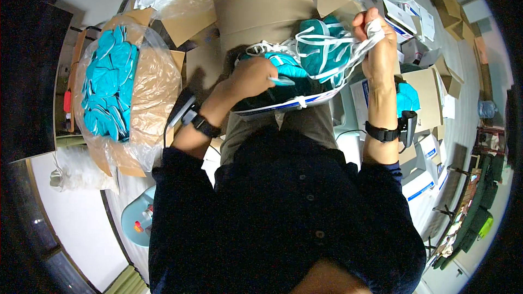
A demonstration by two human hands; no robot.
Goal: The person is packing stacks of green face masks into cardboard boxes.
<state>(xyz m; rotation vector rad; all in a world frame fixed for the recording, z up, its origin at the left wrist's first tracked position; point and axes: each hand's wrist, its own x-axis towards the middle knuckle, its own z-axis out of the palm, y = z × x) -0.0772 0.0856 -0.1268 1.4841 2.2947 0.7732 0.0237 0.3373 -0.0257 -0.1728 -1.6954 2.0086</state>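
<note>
My right hand [378, 41] is raised and closed round a bunch of white elastic straps [364, 49]. A cluster of teal face masks [318, 49] hangs from these straps, just left of the hand. My left hand [253, 79] is lower, with its fingers curled over the edge of a teal face mask [282, 81]. More teal masks [286, 64] lie beneath and beside it. Both hands are over a small white and blue box [302, 100] in front of my lap; the masks hide much of its inside.
To the left stands a cardboard carton lined with clear plastic [155, 76], heaped with loose teal masks [111, 76]. An open cardboard carton [261, 5] rises ahead. At the right are another carton [427, 95] and several white and blue boxes [419, 185]. A light blue stool [131, 223] stands lower left.
</note>
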